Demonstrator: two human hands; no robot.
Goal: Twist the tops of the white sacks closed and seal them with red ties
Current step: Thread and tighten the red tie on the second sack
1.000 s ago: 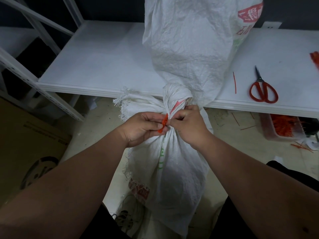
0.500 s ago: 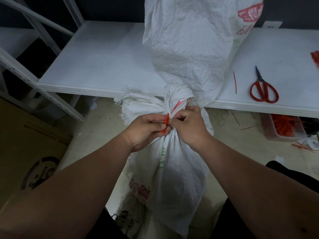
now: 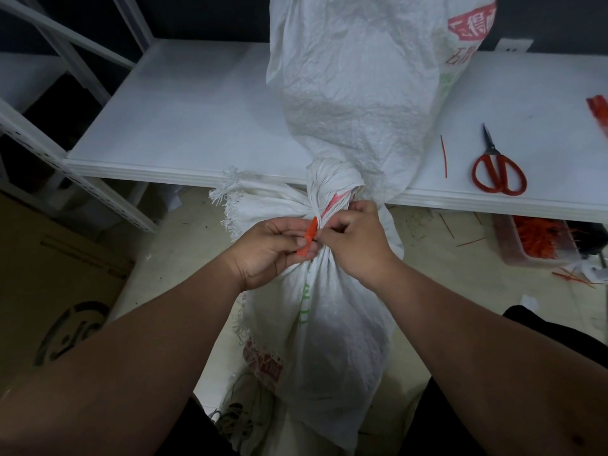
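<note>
Red plastic sits pinched in my left hand (image 3: 268, 248): the flat tab of the red tie (image 3: 308, 240) is clamped between thumb and curled fingers, right against the gathered neck of the white sack (image 3: 329, 311). My right hand (image 3: 357, 240) meets it from the other side, fingers curled in tight at the same spot, pinching at the tie where it crosses the twisted fabric; the two grips touch each other. Above my knuckles the twisted top (image 3: 332, 181) bunches into a knot-like head, with a frayed flap (image 3: 237, 200) of the sack mouth spilling out to the left. The sack body hangs down between my forearms toward the floor.

Just behind the twisted top runs the front edge of the white bench (image 3: 184, 126), and a second white sack (image 3: 358, 77) stands on it, leaning over that edge so it nearly touches the bunched head. That crowds the far side of my hands. To the left the air beside the flap is open, with a shelf frame (image 3: 65, 153) further off and brown cardboard (image 3: 59, 291) on the floor below.

On the bench to my right lie a loose red strip (image 3: 444, 156) and red-handled scissors (image 3: 496, 169), well apart from my hands. Under the bench edge a clear tub of red ties (image 3: 533, 238) sits on the floor, with stray ties scattered around it.
</note>
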